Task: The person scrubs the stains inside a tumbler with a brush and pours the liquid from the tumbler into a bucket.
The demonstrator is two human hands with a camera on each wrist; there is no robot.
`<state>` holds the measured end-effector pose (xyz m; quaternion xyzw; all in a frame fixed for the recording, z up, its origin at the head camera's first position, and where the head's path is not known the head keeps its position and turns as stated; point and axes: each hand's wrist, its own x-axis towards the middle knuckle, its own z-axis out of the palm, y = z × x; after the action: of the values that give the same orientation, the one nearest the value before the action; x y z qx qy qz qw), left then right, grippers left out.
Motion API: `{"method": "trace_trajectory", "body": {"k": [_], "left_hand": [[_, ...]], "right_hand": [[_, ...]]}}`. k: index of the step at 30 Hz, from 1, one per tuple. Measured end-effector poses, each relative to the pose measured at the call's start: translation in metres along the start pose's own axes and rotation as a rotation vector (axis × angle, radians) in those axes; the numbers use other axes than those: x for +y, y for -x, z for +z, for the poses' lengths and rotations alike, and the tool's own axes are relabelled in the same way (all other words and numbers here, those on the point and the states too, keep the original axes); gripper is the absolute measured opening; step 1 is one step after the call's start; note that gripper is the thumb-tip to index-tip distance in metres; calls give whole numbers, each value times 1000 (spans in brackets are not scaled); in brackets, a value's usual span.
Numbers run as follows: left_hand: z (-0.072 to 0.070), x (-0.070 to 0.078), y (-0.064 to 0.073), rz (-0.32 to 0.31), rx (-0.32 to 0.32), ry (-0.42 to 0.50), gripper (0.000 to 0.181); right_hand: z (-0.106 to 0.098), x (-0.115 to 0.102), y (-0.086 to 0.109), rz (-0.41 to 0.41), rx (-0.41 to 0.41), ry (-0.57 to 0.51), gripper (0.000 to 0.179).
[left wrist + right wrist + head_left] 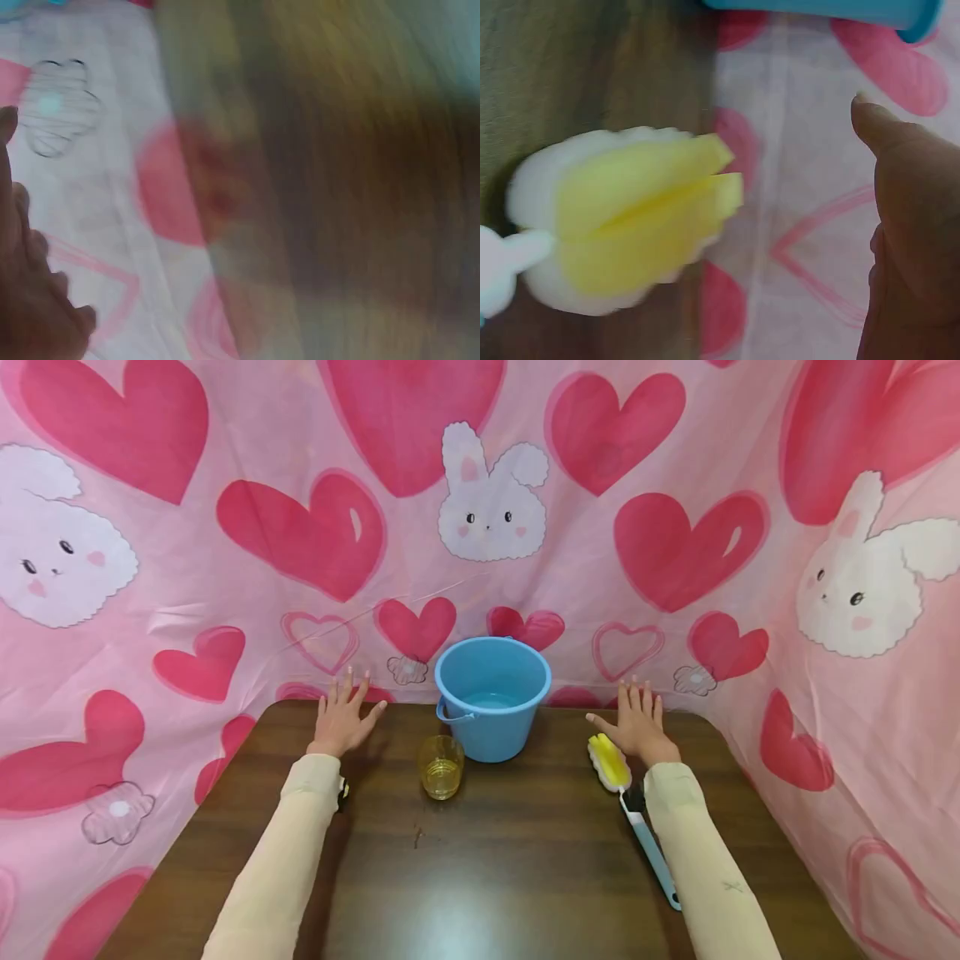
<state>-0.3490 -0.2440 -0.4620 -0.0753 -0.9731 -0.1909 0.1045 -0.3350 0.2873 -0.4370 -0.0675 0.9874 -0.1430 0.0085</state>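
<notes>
My left hand is spread with straight fingers near the table's back left, left of a glass holding some yellowish liquid. Over on the right, my right hand is likewise spread, holding nothing. Just below it lies a sponge brush with a yellow and white head and a blue-and-white handle, partly beneath the right forearm. A blue bucket stands between the hands at the back, its handle hanging to the left. The right wrist view shows the brush head close up, apart from the right hand.
The dark wooden table has a small dark mark in front of the glass. A pink cloth with hearts and rabbits hangs behind and along both sides of the table. The left wrist view is blurred.
</notes>
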Motion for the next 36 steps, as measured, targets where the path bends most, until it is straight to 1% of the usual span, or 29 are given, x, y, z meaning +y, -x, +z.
{"method": "trace_trajectory", "body": {"k": [1, 3, 5, 6, 7, 8, 10, 12, 13, 15, 17, 20, 23, 25, 28, 32, 34, 36], "left_hand": [[1, 2, 1, 6, 6, 44, 75], [0, 9, 6, 5, -5, 190, 73], [-2, 18, 15, -8, -47, 359, 74], [-2, 22, 20, -12, -91, 470, 74], [-3, 25, 28, -20, -148, 565, 74], [-3, 28, 36, -31, -213, 638, 74], [-2, 34, 53, -25, -345, 724, 76], [3, 38, 67, 12, -464, 762, 82], [6, 40, 73, 32, -498, 740, 86], [15, 45, 81, 63, -523, 714, 95], [26, 51, 84, 81, -513, 713, 102], [43, 58, 82, 74, -463, 756, 104], [57, 65, 77, 62, -413, 809, 98], [62, 69, 75, 51, -386, 820, 95], [67, 74, 72, 58, -335, 825, 90], [70, 78, 72, 18, -261, 823, 83], [71, 79, 72, -12, -241, 822, 80], [71, 79, 73, -32, -231, 806, 79]], "right_hand": [[-3, -1, 2, -4, 1, -9, 106], [-10, -4, 9, -9, -11, -14, 106], [-17, -7, 19, -14, -35, -17, 105], [-20, -9, 25, -14, -57, -22, 104], [-22, -11, 33, -10, -89, -30, 103], [-22, -13, 41, 2, -125, -36, 102], [-20, -15, 57, 22, -185, -19, 97], [-17, -17, 72, 64, -243, 15, 84], [-14, -18, 79, 92, -270, 36, 75], [-10, -19, 91, 147, -304, 84, 55], [-5, -20, 102, 214, -340, 102, 43], [3, -19, 113, 269, -373, 104, 42], [10, -15, 120, 262, -398, 90, 44], [15, -13, 121, 249, -410, 74, 43], [22, -10, 122, 222, -412, 49, 38], [26, -4, 126, 182, -368, 10, 31], [25, -1, 129, 176, -316, -30, 27], [23, 2, 132, 190, -242, -97, 22]]}}
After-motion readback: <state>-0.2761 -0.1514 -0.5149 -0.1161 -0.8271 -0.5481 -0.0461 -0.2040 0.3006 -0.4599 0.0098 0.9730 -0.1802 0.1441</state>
